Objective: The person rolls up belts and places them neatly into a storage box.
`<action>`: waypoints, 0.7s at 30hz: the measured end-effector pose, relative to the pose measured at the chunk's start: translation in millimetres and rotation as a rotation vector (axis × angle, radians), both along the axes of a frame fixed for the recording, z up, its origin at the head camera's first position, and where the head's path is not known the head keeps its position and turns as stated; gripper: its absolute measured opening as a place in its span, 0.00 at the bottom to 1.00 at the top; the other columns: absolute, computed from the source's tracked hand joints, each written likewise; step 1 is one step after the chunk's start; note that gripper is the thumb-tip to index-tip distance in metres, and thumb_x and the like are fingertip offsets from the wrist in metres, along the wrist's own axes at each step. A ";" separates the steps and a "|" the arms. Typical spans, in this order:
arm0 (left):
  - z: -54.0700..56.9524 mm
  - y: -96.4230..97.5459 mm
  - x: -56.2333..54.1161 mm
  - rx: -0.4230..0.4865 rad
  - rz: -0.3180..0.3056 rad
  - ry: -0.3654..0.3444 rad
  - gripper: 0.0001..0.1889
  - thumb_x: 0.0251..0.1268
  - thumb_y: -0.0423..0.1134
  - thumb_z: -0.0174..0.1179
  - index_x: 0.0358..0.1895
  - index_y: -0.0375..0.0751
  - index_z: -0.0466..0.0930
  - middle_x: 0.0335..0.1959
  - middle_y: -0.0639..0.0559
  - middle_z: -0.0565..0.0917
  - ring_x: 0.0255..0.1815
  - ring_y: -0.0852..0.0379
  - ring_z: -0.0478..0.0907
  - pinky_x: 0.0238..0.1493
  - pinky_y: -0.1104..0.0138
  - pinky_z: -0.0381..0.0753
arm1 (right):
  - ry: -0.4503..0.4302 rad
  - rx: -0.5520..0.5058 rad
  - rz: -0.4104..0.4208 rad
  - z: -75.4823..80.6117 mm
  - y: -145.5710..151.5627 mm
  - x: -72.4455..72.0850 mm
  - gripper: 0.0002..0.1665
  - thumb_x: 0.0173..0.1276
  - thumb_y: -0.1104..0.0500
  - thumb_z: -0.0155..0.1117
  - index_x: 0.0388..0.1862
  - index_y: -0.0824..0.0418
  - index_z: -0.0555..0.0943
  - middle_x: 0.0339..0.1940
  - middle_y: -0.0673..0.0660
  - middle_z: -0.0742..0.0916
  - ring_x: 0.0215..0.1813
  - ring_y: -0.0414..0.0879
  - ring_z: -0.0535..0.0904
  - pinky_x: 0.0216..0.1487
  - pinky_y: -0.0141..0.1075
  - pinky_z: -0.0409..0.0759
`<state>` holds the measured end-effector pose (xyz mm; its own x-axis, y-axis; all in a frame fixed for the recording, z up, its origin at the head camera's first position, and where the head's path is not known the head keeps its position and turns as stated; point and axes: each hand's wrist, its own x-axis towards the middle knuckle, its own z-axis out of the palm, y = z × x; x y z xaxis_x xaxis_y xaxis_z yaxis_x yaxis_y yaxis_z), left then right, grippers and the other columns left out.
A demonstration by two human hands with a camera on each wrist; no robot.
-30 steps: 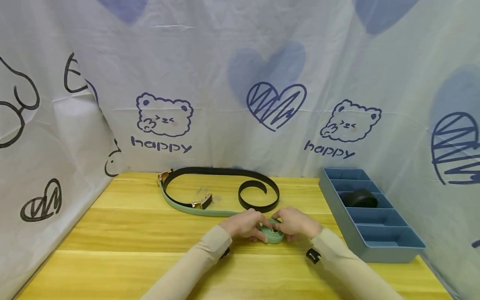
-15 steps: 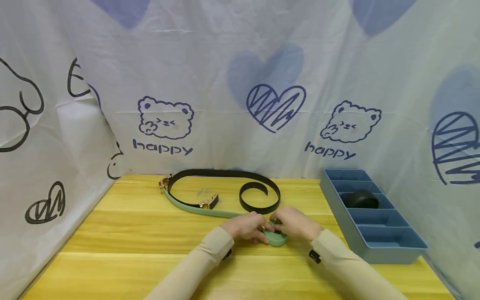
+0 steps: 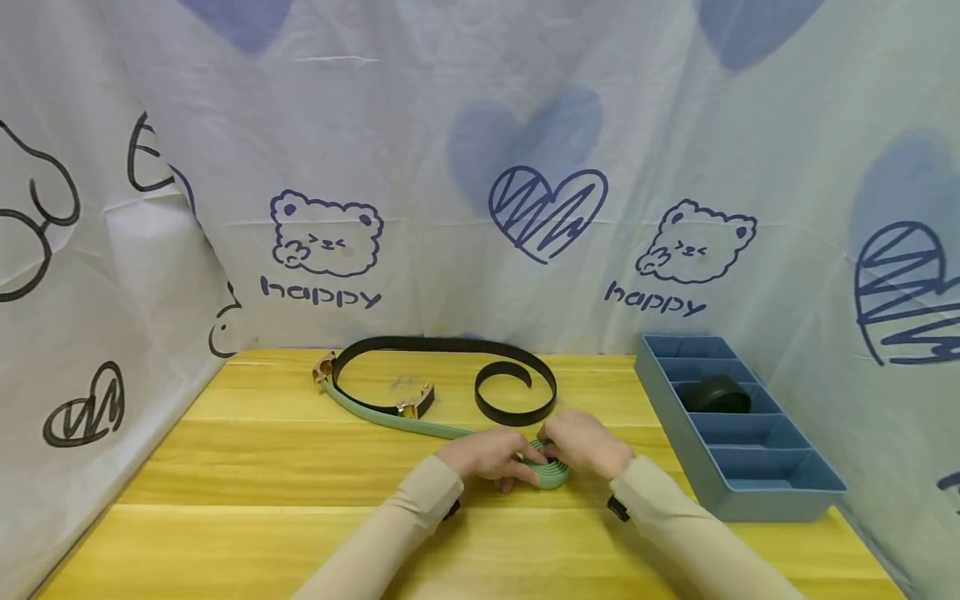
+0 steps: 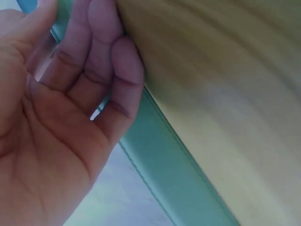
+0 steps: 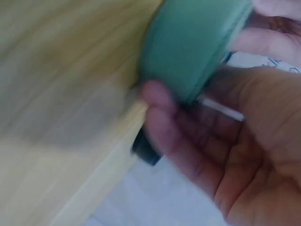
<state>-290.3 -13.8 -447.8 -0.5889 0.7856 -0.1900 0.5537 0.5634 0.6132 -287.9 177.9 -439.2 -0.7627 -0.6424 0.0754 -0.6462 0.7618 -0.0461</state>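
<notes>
A mint-green belt runs across the table from its gold buckle at the left, and its other end is wound into a tight coil. My left hand holds the coil's left side with thumb and fingers. In the left wrist view the flat green strap passes behind the curled fingers of that hand. From the far right, my right hand grips the coil; its fingertips reach into the centre in the head view. The right wrist view shows the coil's outer face against that hand's fingers.
Behind the hands lies a loosely looped black belt with a gold buckle. At the right stands a blue-grey divided box, a rolled black belt in its middle compartment. A printed cloth hangs behind the table.
My right hand has shifted slightly to the coil's far side, showing more of its right edge. The black belt's buckle end has moved a little to the right.
</notes>
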 end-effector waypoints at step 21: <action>-6.8 -1.7 -1.4 0.155 0.136 -0.259 0.21 0.63 0.36 0.65 0.60 0.39 0.80 0.22 0.39 0.86 0.17 0.55 0.81 0.24 0.65 0.82 | -0.199 -0.124 -0.122 -0.9 0.0 5.6 0.10 0.68 0.58 0.65 0.25 0.56 0.82 0.18 0.47 0.81 0.16 0.36 0.73 0.22 0.29 0.71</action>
